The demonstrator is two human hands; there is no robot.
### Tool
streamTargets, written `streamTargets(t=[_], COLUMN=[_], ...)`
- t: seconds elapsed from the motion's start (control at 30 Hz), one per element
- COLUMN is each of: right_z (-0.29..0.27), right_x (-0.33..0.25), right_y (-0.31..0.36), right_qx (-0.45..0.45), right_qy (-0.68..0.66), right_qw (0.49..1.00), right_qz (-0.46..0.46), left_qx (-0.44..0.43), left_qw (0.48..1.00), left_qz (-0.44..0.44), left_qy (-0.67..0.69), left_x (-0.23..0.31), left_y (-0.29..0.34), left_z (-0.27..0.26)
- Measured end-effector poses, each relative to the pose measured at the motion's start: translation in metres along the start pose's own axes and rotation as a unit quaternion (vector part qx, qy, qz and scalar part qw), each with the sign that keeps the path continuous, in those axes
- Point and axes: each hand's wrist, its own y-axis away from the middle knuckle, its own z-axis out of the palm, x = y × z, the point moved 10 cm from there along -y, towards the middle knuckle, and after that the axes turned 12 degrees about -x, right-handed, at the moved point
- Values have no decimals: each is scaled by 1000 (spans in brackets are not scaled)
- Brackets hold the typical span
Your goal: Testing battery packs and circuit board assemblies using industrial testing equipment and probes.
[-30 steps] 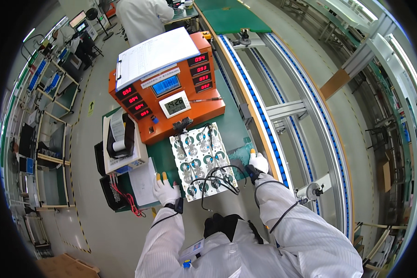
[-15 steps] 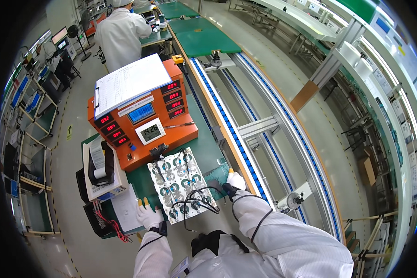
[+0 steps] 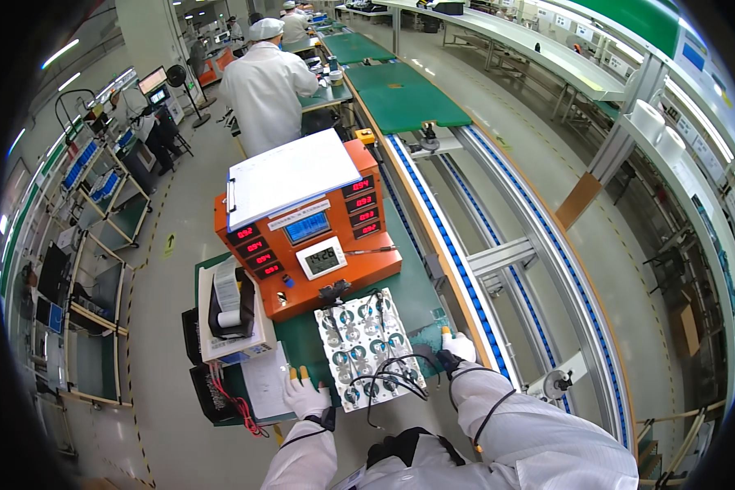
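Observation:
My left hand [image 3: 305,396], in a white glove with yellow fingertips, lies open with its fingers stretched forward at the bench's near edge. It rests beside a white paper sheet [image 3: 268,387]. My right hand [image 3: 459,346], gloved the same way, rests at the bench's right edge beside the conveyor; one fingertip shows extended and nothing is seen in it. Between the hands sits a white test fixture plate [image 3: 332,333] with rows of round metal parts in green-blue rings. Black cables [image 3: 381,377] loop over its lower right part and hang past the near edge.
Behind the fixture stands an orange meter box [image 3: 302,282] with red displays, a white digital clock [image 3: 322,257] and a clipboard [image 3: 294,175]. A label printer [image 3: 230,302] and red leads [image 3: 235,402] are at left. A roller conveyor [image 3: 478,306] runs along the right. A co-worker [image 3: 263,90] stands ahead.
The view has tilted upward and turned a little left, so the bench and its contents appear farther right and lower. Both hands keep their places on the bench.

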Motion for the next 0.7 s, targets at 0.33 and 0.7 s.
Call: streamTargets(t=[0.33,0.7], right_z=[-2,9], right_x=[-11,-2], right_y=[2,-9], right_qx=[5,10], right_qy=[-12,-1], right_qw=[999,999], right_qz=[-35,-41], left_qx=[43,46], left_qw=[999,999], left_qz=[23,29], left_qy=[-2,-3], left_x=[3,2], left_y=[-1,4], left_z=[-14,-21])
